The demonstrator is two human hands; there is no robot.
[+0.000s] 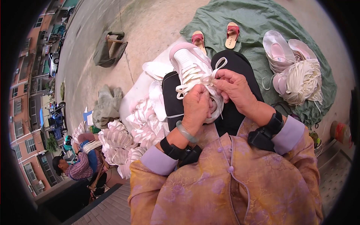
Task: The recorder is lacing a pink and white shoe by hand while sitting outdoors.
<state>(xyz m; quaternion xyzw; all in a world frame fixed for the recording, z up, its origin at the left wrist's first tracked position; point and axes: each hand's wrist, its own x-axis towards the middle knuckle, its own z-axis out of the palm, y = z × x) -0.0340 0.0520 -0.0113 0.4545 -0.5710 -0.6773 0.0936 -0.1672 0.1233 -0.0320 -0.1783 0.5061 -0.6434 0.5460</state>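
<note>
A white-and-pink sneaker (187,60) rests across my lap, its toe pointing away from me. Cream shoelaces (192,74) run through its eyelets, with one loop standing out to each side near the ankle opening. My left hand (197,101) is closed at the left of the knot, pinching the lace. From the right, my right hand (236,88) grips the lace between thumb and fingers at the base of the upright right loop. The fingers partly cover the shoe's tongue and heel.
On the left lie heaps of white and pink shoe pieces (144,120). A green tarp (255,56) on the right bears red slippers (232,35), stacked shoe uppers (276,48) and a bundle of cream laces (305,80). A seated person (80,167) is at far left.
</note>
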